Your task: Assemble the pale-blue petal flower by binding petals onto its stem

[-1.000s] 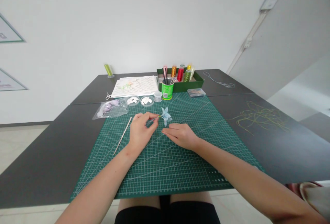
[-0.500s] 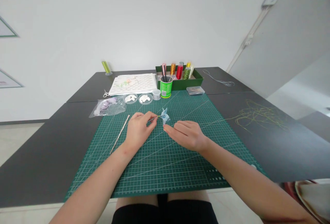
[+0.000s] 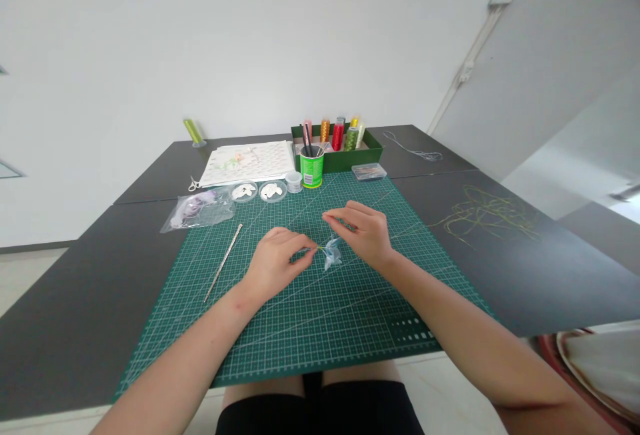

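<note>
My left hand (image 3: 275, 265) pinches the thin stem of a small pale blue flower (image 3: 331, 253) just above the green cutting mat (image 3: 310, 315). The blossom hangs to the right of my left fingertips, tilted downward. My right hand (image 3: 364, 231) hovers just above and right of the blossom, fingers curled with thumb and forefinger close together; whether they hold a fine thread or wire is too small to make out. Both forearms reach in from the bottom of the view.
A long metal rod (image 3: 223, 261) lies left on the mat. Behind it are a plastic bag (image 3: 196, 209), two small dishes (image 3: 257, 191), a small jar (image 3: 294, 181), a green cup (image 3: 311, 168), a green box of thread spools (image 3: 345, 145), paper sheets (image 3: 250, 161), scissors (image 3: 193, 184), and tangled yellow-green thread (image 3: 487, 211).
The flower has dropped lower and nearer to me in my left hand. My right hand rose from resting flat on the mat to above the blossom, fingers curling. The camera shifted slightly.
</note>
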Motion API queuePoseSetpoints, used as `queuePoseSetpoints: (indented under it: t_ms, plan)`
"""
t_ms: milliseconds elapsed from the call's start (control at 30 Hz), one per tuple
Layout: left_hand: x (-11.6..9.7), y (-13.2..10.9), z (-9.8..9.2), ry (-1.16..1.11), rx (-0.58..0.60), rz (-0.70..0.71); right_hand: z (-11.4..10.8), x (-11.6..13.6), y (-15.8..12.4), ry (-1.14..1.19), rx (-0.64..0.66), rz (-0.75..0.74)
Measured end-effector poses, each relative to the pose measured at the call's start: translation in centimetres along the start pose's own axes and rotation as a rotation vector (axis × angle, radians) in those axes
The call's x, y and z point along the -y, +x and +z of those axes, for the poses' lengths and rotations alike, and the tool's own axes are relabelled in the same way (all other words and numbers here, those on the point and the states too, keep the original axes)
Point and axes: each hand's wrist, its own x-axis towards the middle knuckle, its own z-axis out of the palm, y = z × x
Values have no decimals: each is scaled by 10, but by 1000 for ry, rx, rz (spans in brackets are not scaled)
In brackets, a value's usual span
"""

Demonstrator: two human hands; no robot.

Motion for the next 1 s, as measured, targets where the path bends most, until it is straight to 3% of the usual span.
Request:
queuePoseSetpoints:
  t_ms: [300, 733, 867, 1000]
  plan:
    - [-5, 2, -3, -20, -47, 43, 11, -14, -3, 159, 96, 266]
    - [-2, 1, -8, 26, -184, 53, 20, -16, -10, 318, 282, 448]
    - [-2, 2, -11, 32, -232, 6, 22, -17, -15, 381, 411, 489]
    - [-3, 3, -13, 47, -281, -127, 24, -13, -18, 363, 470, 447]
